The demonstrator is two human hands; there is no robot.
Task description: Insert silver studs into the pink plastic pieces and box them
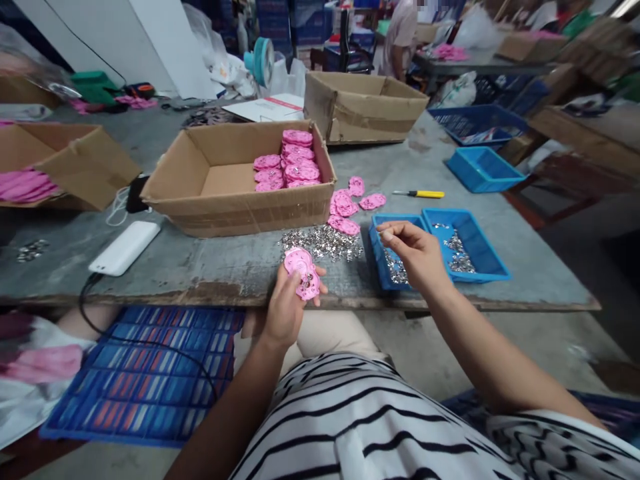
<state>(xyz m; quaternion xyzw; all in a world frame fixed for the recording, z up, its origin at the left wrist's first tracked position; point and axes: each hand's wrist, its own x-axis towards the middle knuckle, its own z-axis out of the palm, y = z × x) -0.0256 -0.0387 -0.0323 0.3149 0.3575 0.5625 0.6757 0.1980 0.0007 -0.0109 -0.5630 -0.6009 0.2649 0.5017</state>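
Note:
My left hand point(283, 310) grips a pink plastic part point(298, 260) with a rounded, wavy outline, the thumb pressed on its face. Small metal bits show on the lower half of that part. Over the left blue bin point(379, 263) hovers my right hand point(423, 253), thumb and fingertips pinched together; whatever is between them is too small to name. Small shiny metal pieces point(397, 269) lie in that bin, and more are in the right blue bin point(483, 247) beside it. A heap of similar metal pieces point(323, 243) is spread on the table just beyond my left hand.
Several loose pink parts point(344, 203) lie beside a cardboard box point(240, 217) with stacked pink parts. A yellow-handled screwdriver point(429, 194) rests behind the bins. At left are a white power bank point(125, 248) with a black cable and another box point(95, 163). A person point(400, 40) stands far back.

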